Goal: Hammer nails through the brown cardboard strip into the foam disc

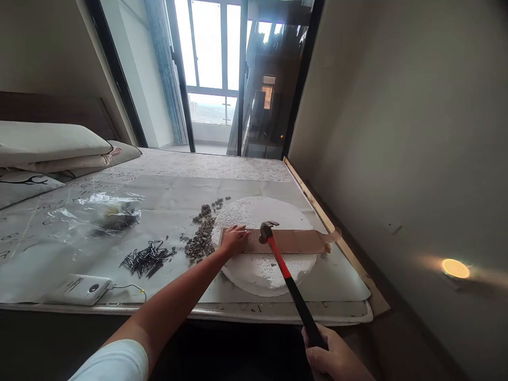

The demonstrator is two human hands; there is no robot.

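My right hand [331, 352] grips the lower handle of a claw hammer [286, 272], which has a black and red shaft. The hammer's metal head is over a flat brown board [296, 241] with small dark dots near its left part. At the board's left end is my left hand [235, 239], its fingers drawn together; whatever is between them is too small to make out. Under the board lies a round white foam slab [270, 209] with a rough, chipped surface. Grey stone-like bits [201, 238] are heaped along the slab's left side.
A pile of dark nails [146, 259] lies left of my forearm, near a white power bank [81, 289] with a cable. Farther back sits a clear plastic bag [107, 214] with dark contents. Pillows [51, 143] rest at the left, and a wooden bed edge [317, 203] runs along the right.
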